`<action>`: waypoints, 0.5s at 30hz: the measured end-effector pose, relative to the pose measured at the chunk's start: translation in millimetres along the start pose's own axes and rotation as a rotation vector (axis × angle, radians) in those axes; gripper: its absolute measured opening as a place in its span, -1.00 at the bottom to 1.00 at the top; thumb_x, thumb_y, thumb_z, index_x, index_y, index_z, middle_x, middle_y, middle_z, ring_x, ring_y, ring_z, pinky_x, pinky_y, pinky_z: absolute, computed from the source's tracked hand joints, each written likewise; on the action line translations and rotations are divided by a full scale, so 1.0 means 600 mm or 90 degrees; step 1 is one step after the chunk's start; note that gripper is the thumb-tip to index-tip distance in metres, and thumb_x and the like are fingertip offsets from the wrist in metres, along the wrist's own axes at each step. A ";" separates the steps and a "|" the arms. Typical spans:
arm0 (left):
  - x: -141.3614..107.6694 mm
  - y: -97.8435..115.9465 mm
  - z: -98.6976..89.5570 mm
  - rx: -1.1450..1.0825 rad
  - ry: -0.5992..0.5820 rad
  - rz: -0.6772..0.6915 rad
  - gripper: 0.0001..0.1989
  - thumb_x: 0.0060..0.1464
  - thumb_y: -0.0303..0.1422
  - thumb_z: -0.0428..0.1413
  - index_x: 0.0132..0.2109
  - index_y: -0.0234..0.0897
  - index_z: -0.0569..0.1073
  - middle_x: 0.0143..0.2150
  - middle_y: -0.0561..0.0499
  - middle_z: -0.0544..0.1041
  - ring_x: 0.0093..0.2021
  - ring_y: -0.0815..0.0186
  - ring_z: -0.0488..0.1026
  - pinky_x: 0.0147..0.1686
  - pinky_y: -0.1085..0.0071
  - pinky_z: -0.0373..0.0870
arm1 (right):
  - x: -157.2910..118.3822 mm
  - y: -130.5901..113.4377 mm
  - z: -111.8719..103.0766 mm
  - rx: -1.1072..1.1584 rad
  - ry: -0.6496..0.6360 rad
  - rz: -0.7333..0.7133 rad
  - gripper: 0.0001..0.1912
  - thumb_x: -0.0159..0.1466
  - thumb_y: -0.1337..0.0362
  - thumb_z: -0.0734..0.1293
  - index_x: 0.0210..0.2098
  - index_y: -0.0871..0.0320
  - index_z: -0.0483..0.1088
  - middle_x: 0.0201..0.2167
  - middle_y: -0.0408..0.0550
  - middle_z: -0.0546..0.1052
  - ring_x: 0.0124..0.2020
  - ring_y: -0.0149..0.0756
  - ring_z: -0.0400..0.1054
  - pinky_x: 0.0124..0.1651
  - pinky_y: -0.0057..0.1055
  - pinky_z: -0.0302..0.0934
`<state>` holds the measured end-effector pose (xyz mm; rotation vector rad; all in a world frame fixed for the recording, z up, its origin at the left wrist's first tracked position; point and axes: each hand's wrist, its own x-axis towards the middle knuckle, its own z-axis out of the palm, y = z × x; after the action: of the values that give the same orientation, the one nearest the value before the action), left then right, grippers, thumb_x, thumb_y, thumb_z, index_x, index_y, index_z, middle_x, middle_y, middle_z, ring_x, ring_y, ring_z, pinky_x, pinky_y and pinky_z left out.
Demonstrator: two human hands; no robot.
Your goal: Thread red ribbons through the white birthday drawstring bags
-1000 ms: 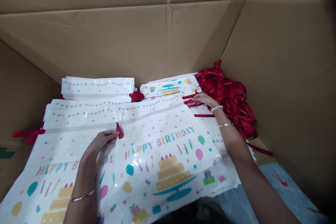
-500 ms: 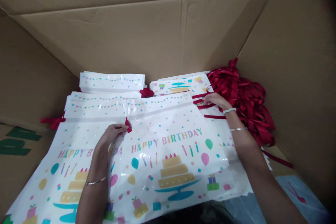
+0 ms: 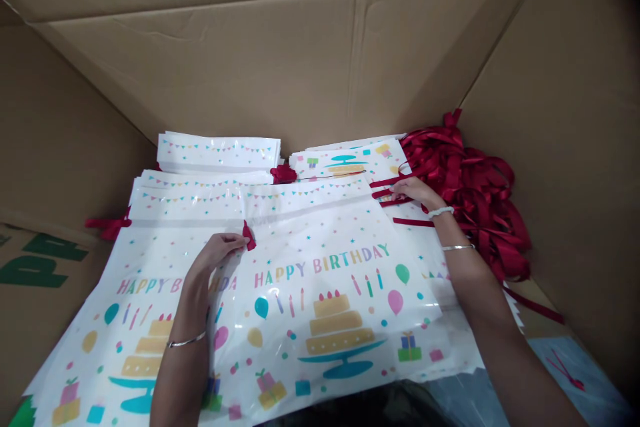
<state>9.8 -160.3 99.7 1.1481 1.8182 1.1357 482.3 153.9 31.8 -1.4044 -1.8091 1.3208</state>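
White printed "Happy Birthday" bags lie in overlapping stacks across the middle. My left hand pinches a short red ribbon end at the left edge of the top right bag. At that bag's upper right corner, my right hand is closed on red ribbon strands; its fingertips partly cover them. Beside the right hand lies a big heap of loose red ribbon. A small red ribbon bundle sits above the top bag, with a thin needle-like rod extending right from it.
Tall cardboard walls rise behind and on both sides. More printed bags are stacked at the back. Red ribbon sticks out at the left. A small red item lies on clear plastic at the lower right.
The whole view has shifted slightly, so everything appears a little further right. Both hands keep nearly the same places on the ribbons.
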 end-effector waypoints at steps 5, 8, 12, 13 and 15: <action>0.043 -0.021 -0.013 0.052 0.037 -0.015 -0.60 -0.15 -0.23 0.27 -0.08 -0.09 0.66 -0.04 -0.11 0.68 0.16 -0.17 0.49 -0.07 0.07 0.55 | -0.003 0.003 -0.001 0.011 0.010 -0.010 -0.75 0.12 0.15 0.44 -0.53 0.22 0.56 -0.45 0.13 0.61 -0.46 -0.32 0.32 -0.35 -0.39 0.22; 0.079 -0.037 -0.019 0.107 0.032 -0.069 -0.64 -0.19 -0.28 0.30 -0.14 -0.06 0.67 -0.18 -0.10 0.68 0.04 -0.16 0.56 -0.20 0.11 0.56 | -0.002 0.001 -0.003 0.019 0.011 -0.001 -0.76 0.12 0.15 0.45 -0.53 0.22 0.56 -0.47 0.11 0.60 -0.45 -0.31 0.34 -0.35 -0.39 0.24; 0.104 -0.044 -0.015 0.116 0.037 -0.077 -0.69 -0.20 -0.28 0.30 -0.20 -0.13 0.66 -0.25 -0.15 0.66 -0.07 -0.12 0.59 -0.29 0.16 0.55 | -0.002 -0.004 -0.004 0.007 0.005 0.015 -0.74 0.13 0.15 0.47 -0.53 0.24 0.56 -0.46 0.12 0.61 -0.45 -0.31 0.34 -0.34 -0.38 0.26; 0.103 -0.044 -0.014 0.117 0.042 -0.071 -0.68 -0.21 -0.27 0.30 -0.20 -0.14 0.66 -0.23 -0.15 0.66 -0.06 -0.12 0.58 -0.29 0.16 0.55 | -0.003 -0.005 -0.003 0.004 0.004 0.014 -0.73 0.14 0.14 0.47 -0.53 0.24 0.56 -0.46 0.13 0.61 -0.46 -0.31 0.34 -0.33 -0.36 0.27; 0.093 -0.045 -0.012 0.116 0.051 -0.057 -0.66 -0.20 -0.25 0.29 -0.18 -0.15 0.66 -0.18 -0.15 0.67 -0.02 -0.13 0.57 -0.27 0.16 0.54 | -0.007 -0.009 0.000 0.003 0.001 0.010 -0.70 0.15 0.12 0.47 -0.53 0.26 0.56 -0.44 0.15 0.61 -0.44 -0.29 0.35 -0.31 -0.34 0.28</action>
<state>-25.7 -117.1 71.9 1.1238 2.0496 0.9933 481.6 150.0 37.3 -1.4191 -1.7954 1.3304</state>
